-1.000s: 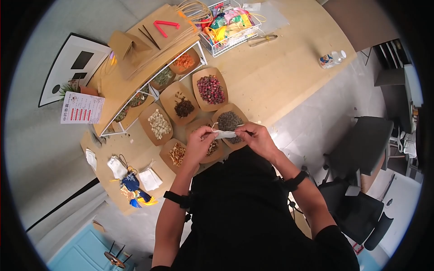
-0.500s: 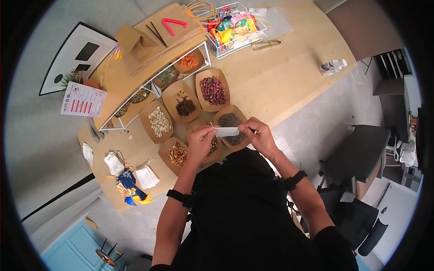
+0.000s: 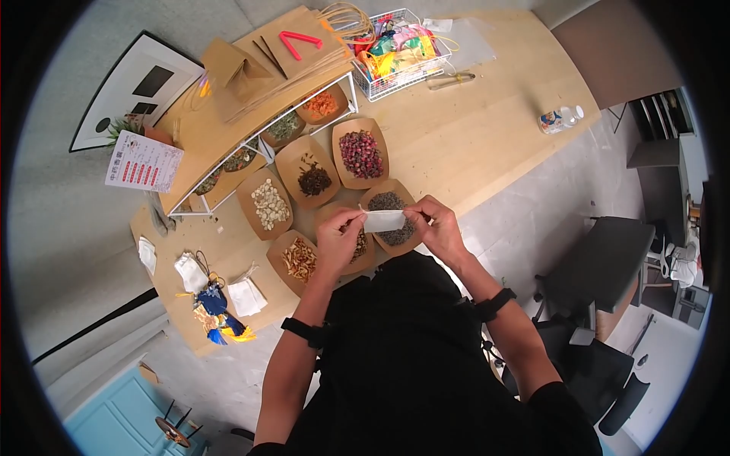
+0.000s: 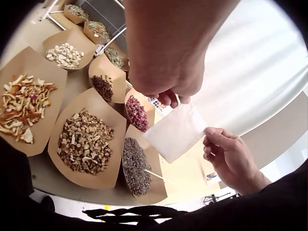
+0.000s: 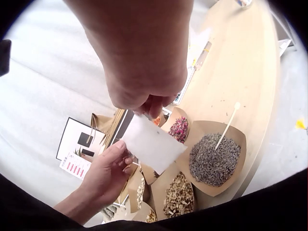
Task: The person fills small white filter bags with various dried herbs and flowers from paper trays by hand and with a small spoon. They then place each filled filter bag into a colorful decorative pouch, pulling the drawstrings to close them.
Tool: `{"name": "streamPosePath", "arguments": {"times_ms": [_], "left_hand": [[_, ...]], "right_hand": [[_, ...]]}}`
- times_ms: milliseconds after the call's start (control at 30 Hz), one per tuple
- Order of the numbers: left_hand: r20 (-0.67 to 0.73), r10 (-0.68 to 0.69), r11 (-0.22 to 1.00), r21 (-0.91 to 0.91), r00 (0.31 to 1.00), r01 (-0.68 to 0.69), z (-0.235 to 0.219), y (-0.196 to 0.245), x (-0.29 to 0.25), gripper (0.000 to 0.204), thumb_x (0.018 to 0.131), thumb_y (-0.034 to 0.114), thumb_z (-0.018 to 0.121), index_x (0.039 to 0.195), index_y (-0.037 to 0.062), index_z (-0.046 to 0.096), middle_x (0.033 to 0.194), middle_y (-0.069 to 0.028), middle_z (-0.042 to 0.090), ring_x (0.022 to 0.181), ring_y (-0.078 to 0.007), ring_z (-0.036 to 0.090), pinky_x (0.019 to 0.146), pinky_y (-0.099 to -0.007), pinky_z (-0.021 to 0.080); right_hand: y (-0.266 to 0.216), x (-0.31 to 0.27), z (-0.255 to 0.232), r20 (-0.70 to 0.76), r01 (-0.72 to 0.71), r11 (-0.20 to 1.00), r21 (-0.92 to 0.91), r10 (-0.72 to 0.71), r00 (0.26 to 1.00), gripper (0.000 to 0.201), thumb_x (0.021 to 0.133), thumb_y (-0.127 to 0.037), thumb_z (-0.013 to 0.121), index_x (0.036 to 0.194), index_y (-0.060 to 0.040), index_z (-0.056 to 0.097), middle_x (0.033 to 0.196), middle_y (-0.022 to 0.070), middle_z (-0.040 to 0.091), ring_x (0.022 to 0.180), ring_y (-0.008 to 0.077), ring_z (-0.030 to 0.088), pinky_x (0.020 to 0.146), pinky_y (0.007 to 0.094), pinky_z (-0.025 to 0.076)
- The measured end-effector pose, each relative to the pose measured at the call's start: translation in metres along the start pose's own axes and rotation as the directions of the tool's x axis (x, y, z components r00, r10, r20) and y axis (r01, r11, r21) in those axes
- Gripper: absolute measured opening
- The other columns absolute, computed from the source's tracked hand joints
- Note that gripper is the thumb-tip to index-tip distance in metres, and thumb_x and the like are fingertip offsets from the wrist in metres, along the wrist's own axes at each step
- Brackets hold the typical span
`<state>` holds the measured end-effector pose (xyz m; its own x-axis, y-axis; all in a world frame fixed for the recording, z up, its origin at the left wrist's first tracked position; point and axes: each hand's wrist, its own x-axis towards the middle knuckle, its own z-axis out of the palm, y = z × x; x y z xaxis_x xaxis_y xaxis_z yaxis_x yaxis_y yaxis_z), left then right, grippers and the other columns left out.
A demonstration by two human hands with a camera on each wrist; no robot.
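Observation:
A small white cloth pouch point(image 3: 384, 221) is stretched flat between both hands, above the paper trays. My left hand point(image 3: 338, 234) pinches one end between thumb and fingers, and my right hand point(image 3: 436, 230) pinches the opposite end. In the left wrist view the pouch's broad pale face point(image 4: 175, 132) shows, with a corner between the right thumb and forefinger. Below the pouch sits a tray of grey-purple dried buds point(image 5: 215, 159), a thin light stick point(image 5: 227, 126) standing in it. Beside that is a tray of chopped pale-brown pieces point(image 4: 86, 142).
More trays hold dried rosebuds point(image 3: 361, 154), dark cloves-like bits point(image 3: 313, 180), white slices point(image 3: 269, 205) and orange-brown strips point(image 3: 299, 260). White pouches point(image 3: 247, 295) and tasselled blue sachets point(image 3: 214, 302) lie at left. A wire basket point(image 3: 399, 87) and a bottle point(image 3: 560, 119) stand farther off.
The pouch has turned from a narrow, crumpled edge to a flat, wider face as the hands tilted and drew it taut. Both hands have kept their pinch on it.

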<state>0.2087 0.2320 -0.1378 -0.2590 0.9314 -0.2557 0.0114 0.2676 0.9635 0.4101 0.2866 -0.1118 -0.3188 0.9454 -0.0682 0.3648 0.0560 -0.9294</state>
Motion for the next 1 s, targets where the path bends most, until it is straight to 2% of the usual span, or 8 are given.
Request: {"name": "streamPosePath", "arguments": {"times_ms": [167, 333, 500, 733, 800, 867, 933, 1000], "left_hand": [[-0.076, 0.149, 0.988, 0.047, 0.986, -0.145, 0.008, 0.003, -0.004, 0.011, 0.084, 0.004, 0.071, 0.094, -0.0004, 0.072, 0.087, -0.0035, 0.065, 0.069, -0.0090, 0.056, 0.063, -0.0232, 0.045], [-0.106, 0.071, 0.997, 0.005, 0.992, -0.071, 0.012, -0.004, -0.004, 0.011, 0.083, 0.004, 0.072, 0.093, -0.0007, 0.072, 0.083, -0.0044, 0.066, 0.072, -0.0092, 0.058, 0.065, -0.0235, 0.046], [-0.058, 0.045, 0.999, 0.016, 0.997, -0.045, 0.014, -0.002, -0.002, 0.011, 0.083, 0.004, 0.072, 0.093, -0.0007, 0.072, 0.083, -0.0061, 0.067, 0.073, -0.0109, 0.060, 0.067, -0.0245, 0.047], [0.052, 0.165, 0.973, 0.156, 0.985, -0.172, 0.017, 0.004, 0.004, 0.013, 0.085, 0.006, 0.069, 0.096, -0.0004, 0.071, 0.085, -0.0099, 0.070, 0.073, -0.0146, 0.063, 0.069, -0.0269, 0.049], [0.060, 0.173, 0.968, 0.176, 0.983, -0.181, 0.017, 0.005, 0.005, 0.013, 0.086, 0.006, 0.068, 0.097, -0.0005, 0.071, 0.085, -0.0100, 0.071, 0.073, -0.0147, 0.064, 0.070, -0.0271, 0.049], [0.080, 0.106, 0.981, 0.154, 0.991, -0.118, 0.015, 0.005, 0.005, 0.014, 0.089, 0.007, 0.067, 0.100, 0.0013, 0.073, 0.092, -0.0038, 0.073, 0.077, -0.0053, 0.061, 0.070, -0.0209, 0.048], [0.070, 0.106, 0.984, 0.138, 0.992, -0.115, 0.015, 0.002, 0.006, 0.014, 0.089, 0.008, 0.067, 0.101, 0.0012, 0.072, 0.093, -0.0035, 0.073, 0.077, -0.0049, 0.060, 0.069, -0.0209, 0.048], [0.067, 0.106, 0.986, 0.122, 0.992, -0.113, 0.016, -0.001, 0.006, 0.015, 0.090, 0.008, 0.066, 0.102, 0.0011, 0.072, 0.093, -0.0031, 0.073, 0.076, -0.0044, 0.060, 0.069, -0.0208, 0.048]], "right_hand": [[-0.001, -0.001, 0.000, -0.020, -0.016, 0.999, -0.041, 0.015, 1.000, 0.008, 0.086, -0.003, 0.068, 0.093, 0.0009, 0.071, 0.080, 0.0067, 0.063, 0.066, 0.0133, 0.056, 0.060, 0.0262, 0.046], [-0.002, -0.003, 0.004, 0.017, -0.260, 0.947, 0.189, 0.262, 0.965, 0.009, 0.087, -0.005, 0.067, 0.092, 0.0021, 0.070, 0.077, 0.0022, 0.064, 0.063, 0.0075, 0.051, 0.060, 0.0252, 0.046], [-0.009, -0.002, -0.006, 0.056, -0.091, 0.993, -0.074, 0.095, 0.994, 0.013, 0.087, -0.009, 0.069, 0.095, 0.0011, 0.071, 0.078, 0.0038, 0.062, 0.065, 0.0098, 0.053, 0.061, 0.0261, 0.046], [-0.012, 0.007, -0.011, 0.202, 0.144, 0.940, -0.310, -0.083, 0.976, 0.012, 0.085, -0.010, 0.069, 0.094, -0.0024, 0.072, 0.081, 0.0089, 0.061, 0.068, 0.0192, 0.060, 0.062, 0.0314, 0.049], [-0.013, 0.006, -0.012, 0.217, 0.149, 0.926, -0.346, -0.075, 0.973, 0.012, 0.085, -0.010, 0.069, 0.094, -0.0022, 0.072, 0.081, 0.0099, 0.062, 0.069, 0.0206, 0.061, 0.063, 0.0325, 0.049], [-0.016, 0.004, -0.013, 0.234, 0.155, 0.912, -0.380, -0.067, 0.970, 0.013, 0.085, -0.011, 0.069, 0.094, -0.0019, 0.072, 0.081, 0.0109, 0.062, 0.069, 0.0220, 0.062, 0.064, 0.0336, 0.050], [-0.019, 0.000, -0.014, 0.240, 0.040, 0.938, -0.345, 0.047, 0.970, 0.014, 0.085, -0.013, 0.067, 0.093, -0.0016, 0.070, 0.085, 0.0133, 0.064, 0.075, 0.0316, 0.064, 0.068, 0.0391, 0.051], [-0.013, -0.002, -0.012, 0.233, 0.034, 0.944, -0.327, 0.045, 0.971, 0.014, 0.086, -0.013, 0.067, 0.093, -0.0013, 0.070, 0.087, 0.0139, 0.065, 0.075, 0.0319, 0.064, 0.068, 0.0390, 0.051]]}}
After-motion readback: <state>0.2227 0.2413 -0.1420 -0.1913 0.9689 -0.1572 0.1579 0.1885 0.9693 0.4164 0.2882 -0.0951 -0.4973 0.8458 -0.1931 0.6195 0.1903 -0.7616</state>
